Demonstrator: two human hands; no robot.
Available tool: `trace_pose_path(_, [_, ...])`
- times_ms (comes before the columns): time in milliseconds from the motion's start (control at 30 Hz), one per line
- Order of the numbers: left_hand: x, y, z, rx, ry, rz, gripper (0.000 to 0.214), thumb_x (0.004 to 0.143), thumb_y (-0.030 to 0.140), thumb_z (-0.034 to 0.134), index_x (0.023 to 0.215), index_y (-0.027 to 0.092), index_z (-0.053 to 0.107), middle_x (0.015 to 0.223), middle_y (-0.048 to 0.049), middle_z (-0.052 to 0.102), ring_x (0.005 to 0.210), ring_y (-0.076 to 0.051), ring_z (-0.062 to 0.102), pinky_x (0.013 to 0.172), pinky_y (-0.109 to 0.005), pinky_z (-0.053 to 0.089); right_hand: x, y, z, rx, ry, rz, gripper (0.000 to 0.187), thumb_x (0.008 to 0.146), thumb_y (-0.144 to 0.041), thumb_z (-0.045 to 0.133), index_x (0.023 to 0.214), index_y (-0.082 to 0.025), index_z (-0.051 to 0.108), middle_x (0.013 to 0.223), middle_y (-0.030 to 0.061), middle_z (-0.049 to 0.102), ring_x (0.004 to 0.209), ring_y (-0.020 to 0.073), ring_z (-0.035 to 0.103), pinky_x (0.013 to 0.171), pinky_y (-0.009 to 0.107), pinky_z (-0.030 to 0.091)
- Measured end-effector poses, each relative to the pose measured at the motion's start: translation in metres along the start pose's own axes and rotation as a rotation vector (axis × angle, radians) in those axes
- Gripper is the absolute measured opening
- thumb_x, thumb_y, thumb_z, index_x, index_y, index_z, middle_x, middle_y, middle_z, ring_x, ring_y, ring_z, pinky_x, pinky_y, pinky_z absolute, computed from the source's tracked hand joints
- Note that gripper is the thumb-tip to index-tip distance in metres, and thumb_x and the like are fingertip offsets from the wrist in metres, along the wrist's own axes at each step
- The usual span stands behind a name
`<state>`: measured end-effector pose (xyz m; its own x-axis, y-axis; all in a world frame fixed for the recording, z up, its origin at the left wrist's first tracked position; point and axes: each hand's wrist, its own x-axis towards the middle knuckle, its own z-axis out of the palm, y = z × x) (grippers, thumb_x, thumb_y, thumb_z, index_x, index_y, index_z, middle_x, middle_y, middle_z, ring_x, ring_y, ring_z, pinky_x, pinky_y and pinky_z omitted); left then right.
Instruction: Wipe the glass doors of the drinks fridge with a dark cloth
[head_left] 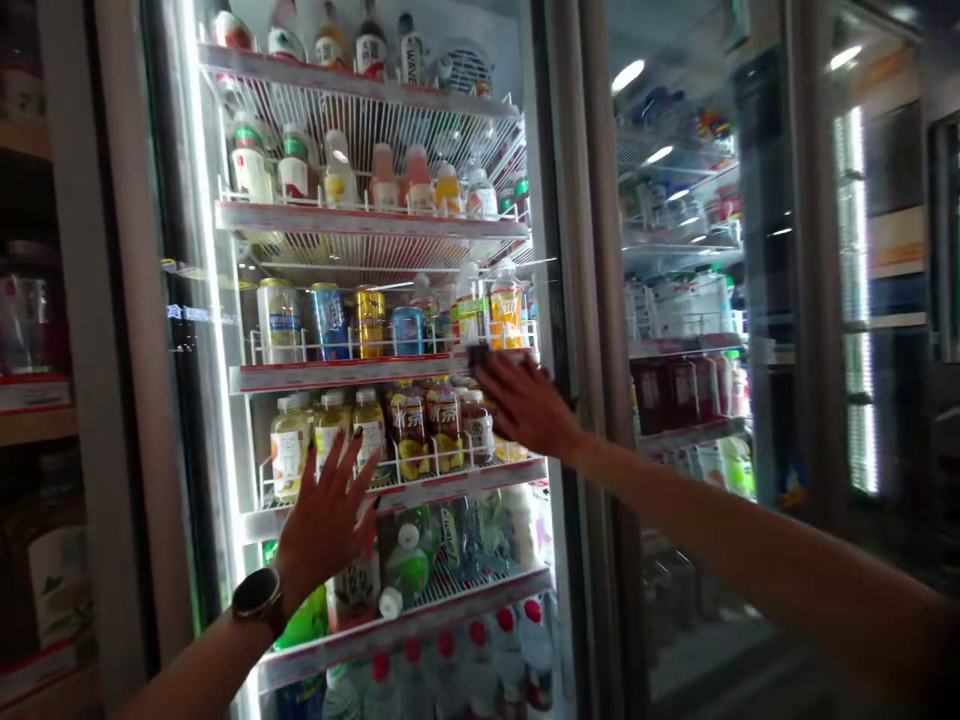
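Shelf fronts: five (337, 374) in the lit fridge.
Top-shelf bottles: five in front (370, 52).
Cans: four in front (327, 322).
Red-capped bottles: six visible at the bottom (480, 672).
Pale yellow bottles: three in front (287, 455), just beyond and above the left hand (326, 515).
Brown tea bottles: two (409, 435), between the hands.
Orange-labelled bottle: one (506, 305), just above the right hand (529, 400).
Left hand: fingers spread, watch (256, 592) on its wrist.
Right hand: fingers stretched out, loosely spread; blur at the tips, contact cannot be told.
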<state>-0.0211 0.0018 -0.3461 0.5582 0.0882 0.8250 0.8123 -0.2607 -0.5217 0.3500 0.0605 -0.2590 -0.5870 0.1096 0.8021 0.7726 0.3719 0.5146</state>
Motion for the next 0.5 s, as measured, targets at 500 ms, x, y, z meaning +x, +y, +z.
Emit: trace_pose_path(500, [-0.007, -0.003, -0.001, -0.025, -0.001, 0.068, 0.063, 0.092, 0.030, 0.067, 0.152, 0.028, 0.049, 0.160, -0.0157, 0.046, 0.155, -0.032, 0.037, 0.131, -0.064, 0.014, 0.170, -0.163, -0.009, 0.099, 0.081, -0.199, 0.062, 0.103, -0.030, 0.040, 0.163, -0.022, 0.031, 0.174, 0.0035, 0.025, 0.163, 0.0235, 0.017, 0.134, 0.054, 0.010])
